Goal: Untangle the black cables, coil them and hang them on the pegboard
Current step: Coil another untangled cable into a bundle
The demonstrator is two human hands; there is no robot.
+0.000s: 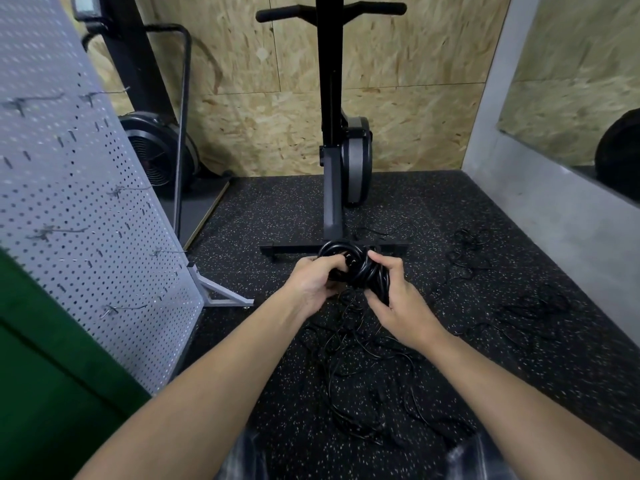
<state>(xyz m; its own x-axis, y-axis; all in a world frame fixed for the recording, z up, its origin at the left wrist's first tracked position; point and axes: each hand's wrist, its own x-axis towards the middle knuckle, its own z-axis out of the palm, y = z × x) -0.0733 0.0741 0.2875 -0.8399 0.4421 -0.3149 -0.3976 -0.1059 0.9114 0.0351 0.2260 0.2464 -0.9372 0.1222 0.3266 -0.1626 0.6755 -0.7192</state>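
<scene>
At the left edge stands a green surface (52, 393), and behind it a grey pegboard (69, 202) rises on a metal foot. Several thin hooks (59, 231) stick out of the pegboard, and no cable hangs on them. Behind the pegboard, in the far left corner of the floor (519, 375), there is a black machine with a round fan cage (156, 150).

In the middle, an upright black exercise machine (332, 133) stands against the wooden wall (415, 81), with its crossbar foot on the speckled black floor.

Just in front of this foot, both hands hold a coiled black cable (349, 263) in the air above the floor. The left hand (313, 282) grips the left side of the coil, with the fingers curled around the loops. The right hand (398, 303) grips the right side, where the thumb lies on top and the fingers wrap the strands from below. The coil is thick and round, and its loops are twisted together between the two hands.

Under the hands and toward the near edge of the floor lies a loose tangle of thin black cables (363, 368), and some strands reach up toward the coil.

Further right, more small cable bundles (467, 251) lie on the floor near the grey wall, well apart from the hands. Above this wall there is a mirror (571, 81).
</scene>
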